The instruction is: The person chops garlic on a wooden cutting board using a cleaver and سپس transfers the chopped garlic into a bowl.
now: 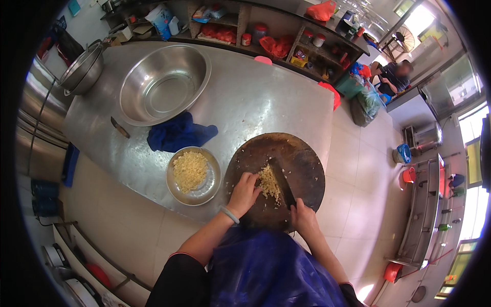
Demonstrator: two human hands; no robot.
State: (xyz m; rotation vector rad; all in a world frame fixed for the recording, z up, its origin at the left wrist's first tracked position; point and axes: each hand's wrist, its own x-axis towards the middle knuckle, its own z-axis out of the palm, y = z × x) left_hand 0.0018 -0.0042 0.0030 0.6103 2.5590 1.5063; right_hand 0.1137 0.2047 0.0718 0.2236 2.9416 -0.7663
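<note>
A round wooden chopping block [303,153] stands at the metal table's near edge. On it lies a small heap of finely chopped pale yellow food [269,182], perhaps garlic. My right hand [304,219] grips the handle of a cleaver [282,182], whose dark blade stands on edge along the heap's right side. At the heap's left side is my left hand [244,193], fingers bent and touching the bits, with a pale bangle on the wrist. Left of the block, a round metal bowl [212,193] holds more of the chopped food [190,171].
Behind the bowl lie a dark blue cloth [180,132] and a large steel basin [199,90]. A small knife [120,127] rests at the left. Shelves [245,23] line the far side. A person [393,76] sits at the far right.
</note>
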